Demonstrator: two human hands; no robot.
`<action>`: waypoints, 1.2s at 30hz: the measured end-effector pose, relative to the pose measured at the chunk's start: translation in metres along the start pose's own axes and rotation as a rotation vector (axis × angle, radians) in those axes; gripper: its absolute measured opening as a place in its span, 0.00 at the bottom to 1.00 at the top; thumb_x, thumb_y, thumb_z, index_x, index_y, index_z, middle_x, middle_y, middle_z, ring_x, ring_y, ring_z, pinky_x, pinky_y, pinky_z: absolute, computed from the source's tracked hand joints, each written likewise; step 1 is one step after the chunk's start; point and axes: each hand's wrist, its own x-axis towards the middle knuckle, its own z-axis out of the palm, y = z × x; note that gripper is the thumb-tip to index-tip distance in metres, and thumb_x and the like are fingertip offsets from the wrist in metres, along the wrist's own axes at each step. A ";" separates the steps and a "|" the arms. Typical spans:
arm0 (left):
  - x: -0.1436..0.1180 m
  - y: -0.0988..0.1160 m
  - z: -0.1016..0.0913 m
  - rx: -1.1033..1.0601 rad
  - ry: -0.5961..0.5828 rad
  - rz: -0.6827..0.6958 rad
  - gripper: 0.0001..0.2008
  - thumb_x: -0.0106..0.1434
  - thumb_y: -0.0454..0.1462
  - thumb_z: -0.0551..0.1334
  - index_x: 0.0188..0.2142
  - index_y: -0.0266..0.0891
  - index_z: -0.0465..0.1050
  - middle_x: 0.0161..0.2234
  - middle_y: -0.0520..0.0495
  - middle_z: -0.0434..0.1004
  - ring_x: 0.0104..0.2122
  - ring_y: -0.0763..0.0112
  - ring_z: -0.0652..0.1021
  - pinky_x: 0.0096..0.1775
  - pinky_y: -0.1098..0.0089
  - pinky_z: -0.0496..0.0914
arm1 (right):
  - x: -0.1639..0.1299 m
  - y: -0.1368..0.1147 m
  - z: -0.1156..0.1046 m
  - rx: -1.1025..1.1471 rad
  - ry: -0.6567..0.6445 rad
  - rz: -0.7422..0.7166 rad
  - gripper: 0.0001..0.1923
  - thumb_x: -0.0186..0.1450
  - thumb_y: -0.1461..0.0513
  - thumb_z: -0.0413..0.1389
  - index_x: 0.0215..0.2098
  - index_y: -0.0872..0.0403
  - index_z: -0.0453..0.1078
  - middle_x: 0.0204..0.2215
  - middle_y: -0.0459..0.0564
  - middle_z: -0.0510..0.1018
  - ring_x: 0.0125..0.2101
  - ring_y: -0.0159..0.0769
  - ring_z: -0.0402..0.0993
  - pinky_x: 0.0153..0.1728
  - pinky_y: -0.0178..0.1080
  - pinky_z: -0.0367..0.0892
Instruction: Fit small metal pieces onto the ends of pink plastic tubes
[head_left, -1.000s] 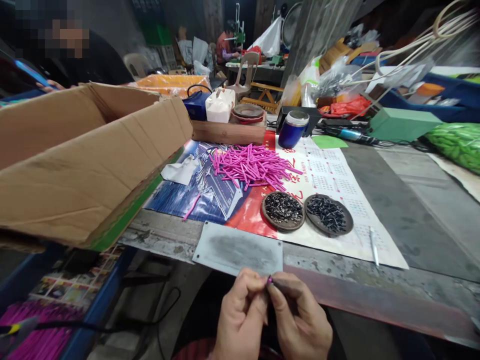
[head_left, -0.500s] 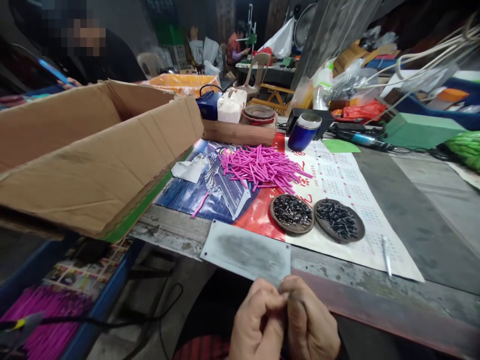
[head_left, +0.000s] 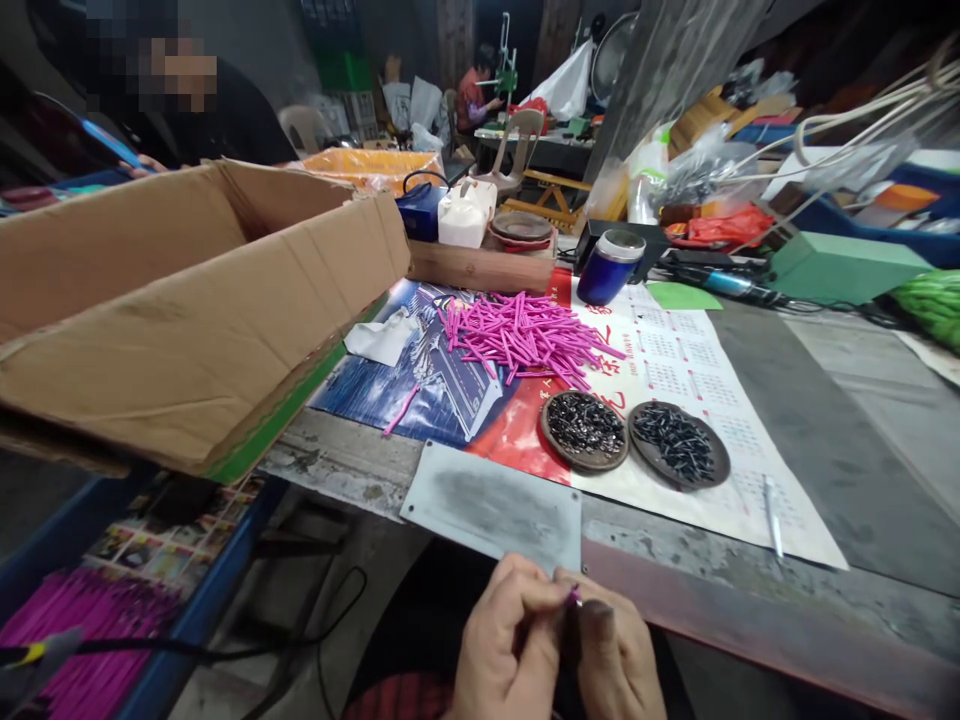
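Close to the table's front edge, my left hand (head_left: 510,640) and my right hand (head_left: 619,645) meet with their fingers closed. A small pink tip (head_left: 574,594), the same colour as the sticks on the table, shows in my left hand's pinch; the fingers hide most of the piece. My right thumb and fingers press together right beside it, and what lies between them is hidden. Just beyond my hands lies a pale metal plate (head_left: 495,500) with a dark smudge. Two round dishes behind it hold small dark pieces (head_left: 585,428) and thin black pieces (head_left: 675,440).
A heap of pink sticks (head_left: 525,338) lies on a printed calendar sheet (head_left: 795,500). A large cardboard box (head_left: 300,330) stands at left, above a blue bin of more pink sticks (head_left: 90,640). A blue jar (head_left: 609,270) and a white pen (head_left: 772,515) are on the table. One person sits behind the box.
My right thumb has shifted down and straightened a little, baring the pink tip between my hands. The things on the table stay where they were.
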 end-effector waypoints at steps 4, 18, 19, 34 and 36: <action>0.000 0.001 -0.001 0.028 0.006 0.023 0.11 0.73 0.41 0.58 0.37 0.41 0.75 0.32 0.51 0.67 0.28 0.73 0.68 0.30 0.74 0.65 | 0.003 -0.008 0.001 0.009 0.017 -0.047 0.23 0.77 0.58 0.44 0.25 0.53 0.65 0.21 0.44 0.67 0.21 0.31 0.65 0.22 0.33 0.62; -0.002 -0.011 -0.005 0.032 -0.012 0.061 0.08 0.73 0.37 0.58 0.41 0.43 0.76 0.34 0.50 0.68 0.30 0.72 0.71 0.32 0.75 0.68 | 0.001 -0.013 0.010 0.107 0.142 0.170 0.20 0.75 0.53 0.50 0.27 0.53 0.66 0.24 0.44 0.68 0.25 0.32 0.66 0.27 0.32 0.65; -0.001 -0.010 -0.007 0.037 -0.034 0.063 0.08 0.73 0.36 0.57 0.42 0.43 0.77 0.34 0.49 0.69 0.31 0.71 0.73 0.35 0.74 0.70 | 0.001 -0.014 0.010 0.085 0.166 0.149 0.18 0.74 0.53 0.52 0.28 0.53 0.67 0.25 0.44 0.69 0.25 0.32 0.68 0.28 0.32 0.66; 0.003 -0.006 -0.004 -0.019 0.095 -0.007 0.09 0.72 0.39 0.59 0.37 0.41 0.77 0.32 0.50 0.70 0.31 0.70 0.73 0.36 0.73 0.70 | -0.002 -0.020 0.020 -0.258 0.301 -0.025 0.08 0.73 0.61 0.53 0.36 0.51 0.72 0.33 0.50 0.79 0.31 0.36 0.79 0.33 0.32 0.73; 0.002 -0.006 0.000 -0.042 0.124 -0.028 0.09 0.71 0.40 0.61 0.35 0.41 0.76 0.31 0.51 0.70 0.29 0.71 0.72 0.35 0.74 0.69 | -0.002 -0.018 0.022 -0.272 0.318 -0.041 0.08 0.73 0.62 0.52 0.36 0.51 0.72 0.32 0.49 0.79 0.29 0.34 0.78 0.32 0.32 0.72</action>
